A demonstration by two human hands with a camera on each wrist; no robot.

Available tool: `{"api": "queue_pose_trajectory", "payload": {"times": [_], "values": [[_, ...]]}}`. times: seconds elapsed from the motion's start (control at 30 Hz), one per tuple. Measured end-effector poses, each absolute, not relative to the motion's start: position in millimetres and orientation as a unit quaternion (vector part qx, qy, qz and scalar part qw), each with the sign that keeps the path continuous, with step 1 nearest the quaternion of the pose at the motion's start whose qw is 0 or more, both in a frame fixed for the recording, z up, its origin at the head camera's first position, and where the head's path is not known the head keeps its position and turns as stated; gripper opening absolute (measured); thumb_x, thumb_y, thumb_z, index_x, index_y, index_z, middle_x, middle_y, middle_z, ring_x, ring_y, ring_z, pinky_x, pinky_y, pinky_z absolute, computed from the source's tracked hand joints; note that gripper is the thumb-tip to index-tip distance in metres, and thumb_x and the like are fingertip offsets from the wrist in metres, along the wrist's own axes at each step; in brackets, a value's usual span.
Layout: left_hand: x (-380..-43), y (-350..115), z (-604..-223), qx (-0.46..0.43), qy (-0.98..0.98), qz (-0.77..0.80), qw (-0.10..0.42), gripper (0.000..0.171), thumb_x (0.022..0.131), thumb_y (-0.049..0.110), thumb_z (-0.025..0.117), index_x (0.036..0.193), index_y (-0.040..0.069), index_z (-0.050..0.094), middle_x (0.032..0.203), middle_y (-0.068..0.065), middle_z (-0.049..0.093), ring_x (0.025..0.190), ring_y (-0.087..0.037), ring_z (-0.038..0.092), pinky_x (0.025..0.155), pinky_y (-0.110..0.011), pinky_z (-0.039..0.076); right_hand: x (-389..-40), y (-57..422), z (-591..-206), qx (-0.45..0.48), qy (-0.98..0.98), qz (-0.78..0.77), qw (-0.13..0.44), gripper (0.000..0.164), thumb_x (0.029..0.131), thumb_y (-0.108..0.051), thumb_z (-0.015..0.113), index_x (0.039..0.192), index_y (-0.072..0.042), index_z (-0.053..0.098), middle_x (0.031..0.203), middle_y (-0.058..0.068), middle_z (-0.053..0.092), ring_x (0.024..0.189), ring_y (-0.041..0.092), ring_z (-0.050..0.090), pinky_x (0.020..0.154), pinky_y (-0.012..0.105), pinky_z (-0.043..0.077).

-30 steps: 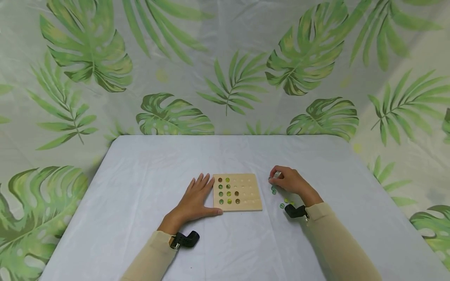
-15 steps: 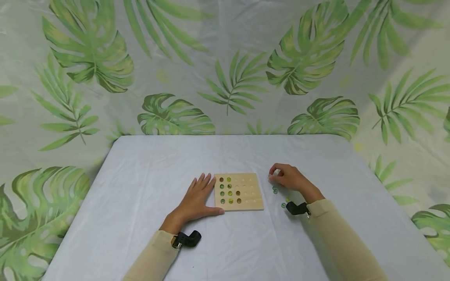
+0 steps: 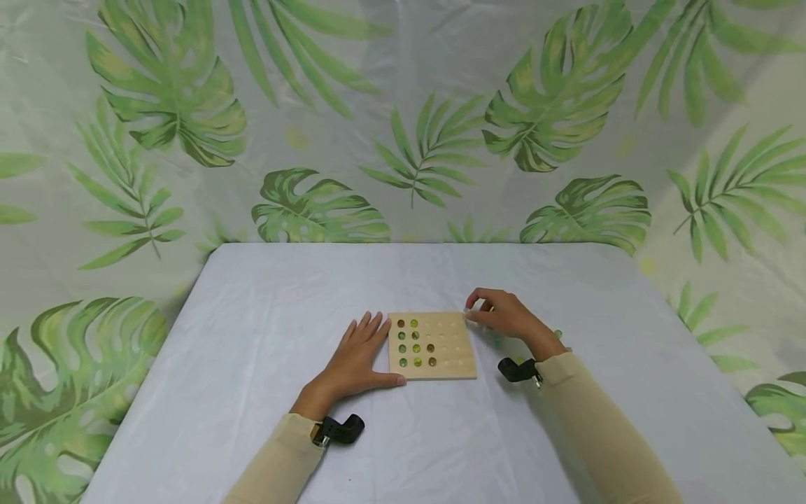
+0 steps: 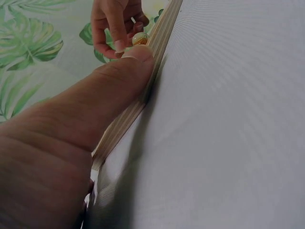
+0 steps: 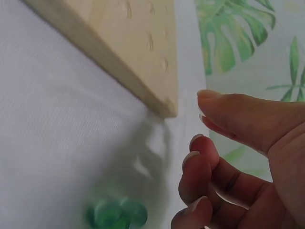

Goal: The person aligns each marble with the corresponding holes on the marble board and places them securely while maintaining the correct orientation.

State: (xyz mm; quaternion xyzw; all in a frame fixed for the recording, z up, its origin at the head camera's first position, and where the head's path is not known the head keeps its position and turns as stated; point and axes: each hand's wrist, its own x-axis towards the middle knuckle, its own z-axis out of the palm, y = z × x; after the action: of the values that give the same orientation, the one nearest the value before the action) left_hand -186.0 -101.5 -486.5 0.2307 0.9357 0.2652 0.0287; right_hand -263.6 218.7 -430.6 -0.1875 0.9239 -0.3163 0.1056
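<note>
A pale wooden board (image 3: 455,350) with rows of round hollows lies mid-table. Green, yellow-green and brown glass marbles (image 3: 416,348) fill several hollows on its left side. My left hand (image 3: 352,360) rests with straight fingers along the board's left edge, its thumb against the near edge. Above the board's far right corner, my right hand (image 3: 504,313) pinches something small and pale at thumb and forefinger, which looks like a clear marble; its fingers mostly hide it. In the right wrist view the thumb (image 5: 238,109) and forefinger almost meet, the other fingers curled below.
Loose green marbles (image 5: 112,214) lie right of the board, blurred in the right wrist view. Another green marble (image 3: 557,334) sits beyond the right wrist. A white cloth (image 3: 283,287) covers the table, and a leaf-patterned curtain (image 3: 434,210) hangs behind it.
My right hand has moved left from the loose marbles to the board's far right corner. A green marble past the wrist has come into sight. My left hand stays at the board.
</note>
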Motion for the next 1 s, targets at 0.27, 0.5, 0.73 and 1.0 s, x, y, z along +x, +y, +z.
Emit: {"api": "queue_pose_trajectory", "payload": {"times": [0.27, 0.5, 0.73, 1.0], "values": [[-187.1, -100.4, -488.7, 0.233, 0.937, 0.257, 0.023, 0.113, 0.071, 0.071, 0.068, 0.154, 0.010, 0.022, 0.160, -0.009, 0.015, 0.148, -0.025, 0.004, 0.119, -0.043, 0.001, -267.2, 199.8, -431.2, -0.215, 0.924, -0.305, 0.088, 0.012, 0.092, -0.022, 0.068, 0.100, -0.015, 0.064, 0.082, 0.005, 0.063, 0.064, 0.017, 0.054, 0.056, 0.031, 0.046], [-186.8, -100.0, -487.6, 0.230, 0.938, 0.257, 0.028, 0.113, 0.071, 0.071, 0.069, 0.154, 0.010, 0.022, 0.160, -0.009, 0.016, 0.148, -0.025, 0.003, 0.119, -0.043, 0.002, -264.8, 183.6, -427.0, -0.221, 0.918, -0.314, 0.101, 0.011, 0.091, -0.021, 0.068, 0.099, -0.015, 0.065, 0.082, 0.005, 0.062, 0.067, 0.018, 0.054, 0.057, 0.031, 0.045], [-187.0, -101.7, -487.6, 0.231, 0.938, 0.255, 0.026, 0.112, 0.072, 0.071, 0.068, 0.154, 0.010, 0.022, 0.160, -0.009, 0.016, 0.148, -0.026, 0.004, 0.119, -0.044, 0.002, -262.1, 167.8, -423.8, -0.233, 0.917, -0.308, 0.102, 0.010, 0.090, -0.021, 0.069, 0.098, -0.015, 0.065, 0.081, 0.004, 0.061, 0.066, 0.017, 0.053, 0.059, 0.030, 0.045], [-185.9, -101.9, -484.5, 0.236, 0.935, 0.262, 0.029, 0.111, 0.073, 0.069, 0.068, 0.154, 0.008, 0.023, 0.160, -0.011, 0.016, 0.148, -0.028, 0.005, 0.118, -0.046, 0.003, -262.3, 154.9, -426.8, -0.231, 0.922, -0.292, 0.107, 0.007, 0.091, -0.018, 0.068, 0.097, -0.015, 0.065, 0.079, 0.002, 0.061, 0.066, 0.017, 0.053, 0.058, 0.029, 0.046]]}}
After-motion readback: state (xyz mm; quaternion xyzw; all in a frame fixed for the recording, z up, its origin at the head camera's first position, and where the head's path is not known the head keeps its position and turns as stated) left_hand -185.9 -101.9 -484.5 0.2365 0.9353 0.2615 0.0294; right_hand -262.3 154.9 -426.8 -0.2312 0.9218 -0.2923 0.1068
